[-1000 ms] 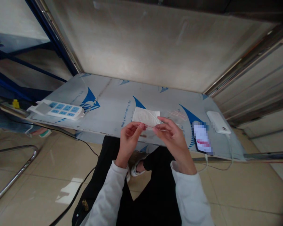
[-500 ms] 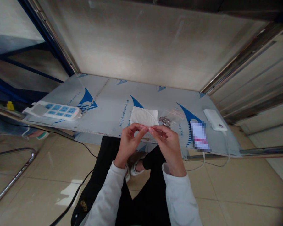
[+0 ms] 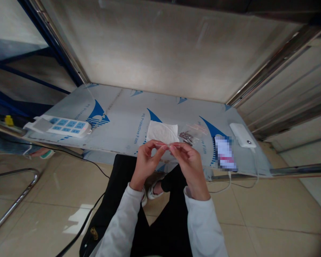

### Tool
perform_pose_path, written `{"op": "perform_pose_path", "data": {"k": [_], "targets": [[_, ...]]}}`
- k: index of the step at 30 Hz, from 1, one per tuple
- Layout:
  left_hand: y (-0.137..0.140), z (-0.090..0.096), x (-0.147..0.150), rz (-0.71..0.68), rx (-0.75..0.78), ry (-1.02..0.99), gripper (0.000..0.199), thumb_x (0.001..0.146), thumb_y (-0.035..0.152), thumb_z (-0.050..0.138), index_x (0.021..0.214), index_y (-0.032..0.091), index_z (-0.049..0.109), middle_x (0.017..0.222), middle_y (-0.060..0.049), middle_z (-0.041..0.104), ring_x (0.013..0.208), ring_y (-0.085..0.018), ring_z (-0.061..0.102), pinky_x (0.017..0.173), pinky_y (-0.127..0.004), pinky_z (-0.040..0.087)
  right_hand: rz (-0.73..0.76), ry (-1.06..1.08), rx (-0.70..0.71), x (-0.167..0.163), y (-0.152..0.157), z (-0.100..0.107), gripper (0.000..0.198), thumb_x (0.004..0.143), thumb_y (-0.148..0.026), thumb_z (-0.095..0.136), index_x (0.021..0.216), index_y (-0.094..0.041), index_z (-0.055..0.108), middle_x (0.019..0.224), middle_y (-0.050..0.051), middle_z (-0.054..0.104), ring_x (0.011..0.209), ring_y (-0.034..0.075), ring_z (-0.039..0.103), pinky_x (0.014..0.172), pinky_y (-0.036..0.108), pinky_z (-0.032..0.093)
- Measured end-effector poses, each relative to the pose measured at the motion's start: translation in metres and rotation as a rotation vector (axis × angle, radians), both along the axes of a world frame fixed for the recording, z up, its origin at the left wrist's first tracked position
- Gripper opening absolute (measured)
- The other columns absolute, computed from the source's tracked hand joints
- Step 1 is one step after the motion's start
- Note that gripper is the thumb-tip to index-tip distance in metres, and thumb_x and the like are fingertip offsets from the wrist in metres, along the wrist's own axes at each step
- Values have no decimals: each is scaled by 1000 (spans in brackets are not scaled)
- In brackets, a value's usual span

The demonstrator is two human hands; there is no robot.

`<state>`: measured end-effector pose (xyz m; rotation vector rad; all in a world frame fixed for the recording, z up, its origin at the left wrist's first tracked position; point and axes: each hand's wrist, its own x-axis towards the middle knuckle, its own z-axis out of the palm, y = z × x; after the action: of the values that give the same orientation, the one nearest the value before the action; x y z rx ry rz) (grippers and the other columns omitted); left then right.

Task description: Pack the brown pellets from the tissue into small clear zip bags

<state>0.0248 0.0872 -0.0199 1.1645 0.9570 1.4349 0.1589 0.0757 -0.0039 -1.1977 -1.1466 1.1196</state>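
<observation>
Pinched a small clear bag (image 3: 165,156) with the thumb and fingers of both left hand (image 3: 145,162) and right hand (image 3: 188,163), at the near edge of the desk (image 3: 123,128). Just beyond, saw a white tissue (image 3: 162,131) beside a see-through pouch (image 3: 199,132) of small dark pieces; farther right, a phone (image 3: 224,153) and white power bank (image 3: 242,135); behind the desk, a wall (image 3: 155,53).

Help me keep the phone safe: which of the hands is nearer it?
Right. The right hand is left of the phone, apart from it; the left hand is farther left.
</observation>
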Motion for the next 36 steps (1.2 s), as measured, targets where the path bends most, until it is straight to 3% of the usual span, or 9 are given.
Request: {"op": "perform_pose_path", "data": {"k": [6, 15, 20, 24, 28, 31, 36], "targets": [[-1, 2, 1, -31, -68, -43, 14, 75, 28, 70, 82, 16, 67, 80, -4, 69, 76, -14, 63, 74, -26, 48, -46, 80, -9, -1, -2, -1, 14, 73, -32, 73, 77, -20, 68, 74, 0, 69, 69, 13, 61, 68, 25, 48], [0, 2, -2, -2, -18, 32, 10, 74, 26, 71, 77, 16, 71, 77, -4, 73, 73, -15, 66, 72, -25, 51, 29, 48, -14, -4, -3, -4, 15, 77, -33, 69, 85, -21, 68, 83, 1, 69, 72, 14, 62, 68, 26, 48], [0, 3, -2, -90, -73, 0, 13, 75, 28, 70, 78, 16, 73, 79, -6, 74, 75, -16, 67, 72, -27, 51, -56, 68, 42, -2, -4, -3, 11, 75, -29, 71, 74, -20, 66, 73, -1, 67, 68, 13, 60, 67, 25, 46], [1, 0, -2, -50, -85, -12, 17, 78, 31, 67, 74, 15, 70, 72, -4, 71, 70, -15, 64, 71, -27, 50, -105, 65, 47, 3, -4, -1, 12, 75, -29, 71, 71, -20, 65, 67, -3, 64, 65, 12, 58, 64, 24, 46], [1, -2, 0, -24, -51, 12, 18, 78, 31, 66, 71, 16, 66, 70, -3, 69, 69, -14, 63, 71, -27, 49, -9, 71, -34, 4, -1, -1, 17, 75, -35, 70, 83, -20, 68, 79, 1, 69, 69, 14, 62, 66, 27, 48], [-1, 0, 3, -59, -18, 53, 19, 79, 33, 66, 70, 16, 67, 69, -3, 69, 68, -15, 63, 72, -27, 49, 14, 27, -36, 5, -1, -4, 19, 74, -36, 71, 81, -19, 70, 77, 3, 70, 70, 15, 63, 67, 29, 49], [1, 0, 9, -53, -89, 130, 31, 84, 41, 57, 74, 16, 72, 73, -5, 72, 73, -18, 65, 74, -30, 49, -124, 4, -32, 20, -1, -9, 18, 69, -36, 75, 72, -19, 71, 66, 0, 68, 61, 14, 59, 61, 28, 48]]}}
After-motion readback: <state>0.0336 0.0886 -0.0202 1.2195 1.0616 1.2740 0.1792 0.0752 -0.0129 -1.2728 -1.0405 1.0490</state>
